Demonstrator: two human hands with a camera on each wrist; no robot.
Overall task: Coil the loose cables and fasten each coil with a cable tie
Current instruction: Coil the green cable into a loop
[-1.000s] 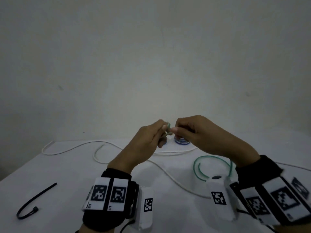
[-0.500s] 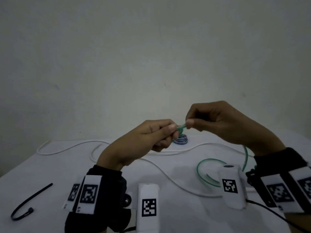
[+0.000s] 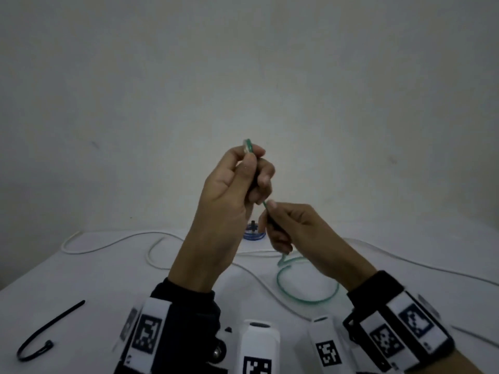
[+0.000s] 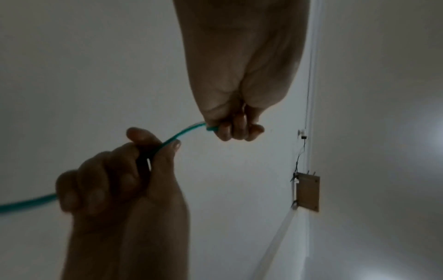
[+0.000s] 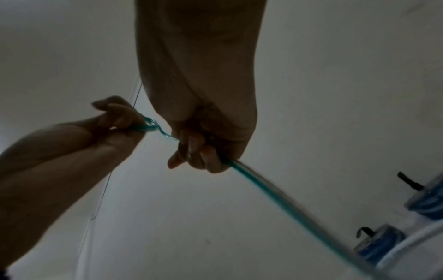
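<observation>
A thin green cable (image 3: 305, 299) lies in a loop on the white table (image 3: 81, 279) and rises to my hands. My left hand (image 3: 243, 171) is raised and grips the cable's end, whose clear plug (image 3: 248, 145) sticks out above the fist. Just below it, my right hand (image 3: 272, 220) grips the same cable in a fist. In the left wrist view a short green cable (image 4: 184, 132) stretch spans the two fists. In the right wrist view the green cable (image 5: 287, 199) runs down from my right hand (image 5: 199, 155) toward the table. A loose black cable tie (image 3: 40, 336) lies at the front left.
A long white cable (image 3: 113, 241) snakes across the table from back left to right. A small blue coil (image 3: 253, 233) bound with a black tie sits at the back centre by the plain wall (image 3: 243, 76).
My left hand has lifted the green cable's end well above the table. My right hand has dropped below the left and now grips the cable further down.
</observation>
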